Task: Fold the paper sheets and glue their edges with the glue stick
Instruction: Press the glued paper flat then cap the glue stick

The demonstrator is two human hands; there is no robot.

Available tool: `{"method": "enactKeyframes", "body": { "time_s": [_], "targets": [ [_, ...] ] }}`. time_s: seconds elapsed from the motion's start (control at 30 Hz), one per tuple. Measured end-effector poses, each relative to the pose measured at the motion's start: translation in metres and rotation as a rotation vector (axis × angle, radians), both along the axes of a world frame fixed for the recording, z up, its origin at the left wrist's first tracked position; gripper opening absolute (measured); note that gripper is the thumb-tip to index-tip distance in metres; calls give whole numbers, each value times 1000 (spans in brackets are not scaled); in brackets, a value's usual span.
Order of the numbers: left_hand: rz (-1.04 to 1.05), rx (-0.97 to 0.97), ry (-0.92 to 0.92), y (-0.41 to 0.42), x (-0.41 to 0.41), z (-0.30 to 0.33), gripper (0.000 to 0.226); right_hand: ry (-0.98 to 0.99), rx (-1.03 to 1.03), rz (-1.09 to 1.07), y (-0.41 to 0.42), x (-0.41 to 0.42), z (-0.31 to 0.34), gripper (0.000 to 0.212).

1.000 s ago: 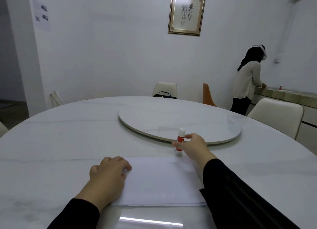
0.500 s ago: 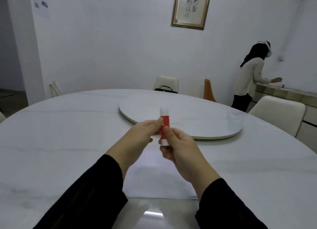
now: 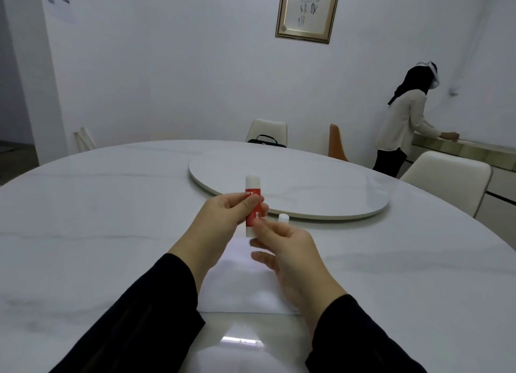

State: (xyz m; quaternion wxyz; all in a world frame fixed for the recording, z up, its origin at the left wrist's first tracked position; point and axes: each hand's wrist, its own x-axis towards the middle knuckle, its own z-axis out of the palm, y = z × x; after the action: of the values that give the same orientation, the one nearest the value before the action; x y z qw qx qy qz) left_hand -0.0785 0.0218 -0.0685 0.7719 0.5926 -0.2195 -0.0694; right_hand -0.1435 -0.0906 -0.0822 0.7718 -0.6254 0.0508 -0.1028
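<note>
Glue stick (image 3: 252, 205) upright in left hand (image 3: 223, 219) fingertips, above paper (image 3: 240, 289)

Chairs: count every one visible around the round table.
3. A cream chair at the far side with a black bag on it, an orange chair right of it, and a cream chair at the right. Others may be hidden.

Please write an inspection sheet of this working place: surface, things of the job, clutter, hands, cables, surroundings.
Surface: round white marble table with a raised turntable at its centre.
Job's things: glue stick held upright; white paper sheet flat under the hands.
Clutter: small white cap-like piece standing on the table beside the turntable.
Hands: left hand grips the glue stick; right hand at its lower end, fingers loose.
Cables: nothing seen.
Surroundings: chairs, a black bag, a framed picture, another person at a counter.
</note>
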Motion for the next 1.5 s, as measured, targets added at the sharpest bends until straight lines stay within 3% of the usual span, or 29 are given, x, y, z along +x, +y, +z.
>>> {"method": "enactKeyframes", "body": {
  "time_s": [0.1, 0.17, 0.33, 0.4, 0.53, 0.6, 0.7, 0.8, 0.93, 1.0, 1.1, 1.13, 1.23, 1.27, 1.37, 1.5],
  "targets": [
    [-6, -22, 19, 5, 2, -1, 14, 65, 264, 145, -4, 0, 3, 22],
    [-65, -56, 63, 6, 0, 0, 15, 97, 310, 198, -3, -1, 3, 21],
    [-29, -96, 46, 3, -2, 0, 16, 52, 210, 22, 8, 2, -3, 4],
    [-17, -98, 38, 1, -3, 0, 19, 31, 130, -71, 7, 5, -4, 16],
    [-4, -110, 34, 5, 0, -1, 30, 120, 426, 102, 4, 0, 5, 25],
    [-24, -123, 35, 5, -1, -1, 31, 103, 483, 82, 2, 1, 5, 23],
    [-8, -136, 31, 2, -1, -2, 31, -10, 431, -23, 8, 4, -2, 8],
    [-20, -138, 44, 8, 0, 0, 31, -13, 373, -26, 8, 5, -2, 18],
    [-36, -157, 59, 13, 1, 2, 28, 120, 504, 115, 7, 1, 3, 22],
    [-55, -169, 58, 12, -1, 3, 30, 54, 480, 98, 8, 2, 0, 11],
    [-62, -166, 54, 10, -2, 4, 31, -27, 488, 53, 8, 4, -2, 19],
    [-58, -164, 52, 10, -2, 3, 31, 3, 506, 74, 8, 5, -1, 12],
    [-55, -161, 75, 12, 1, 2, 30, 158, 553, 141, 8, 4, 1, 38],
    [-64, -157, 87, 13, 1, 2, 28, 164, 544, 133, 7, 3, 2, 35],
    [-92, -156, 108, 14, 0, 3, 24, 75, 527, 109, 7, 4, -1, 16],
    [-91, -139, 123, 11, -2, 3, 21, 4, 464, 90, 4, 6, -3, 27]
  ]
}}
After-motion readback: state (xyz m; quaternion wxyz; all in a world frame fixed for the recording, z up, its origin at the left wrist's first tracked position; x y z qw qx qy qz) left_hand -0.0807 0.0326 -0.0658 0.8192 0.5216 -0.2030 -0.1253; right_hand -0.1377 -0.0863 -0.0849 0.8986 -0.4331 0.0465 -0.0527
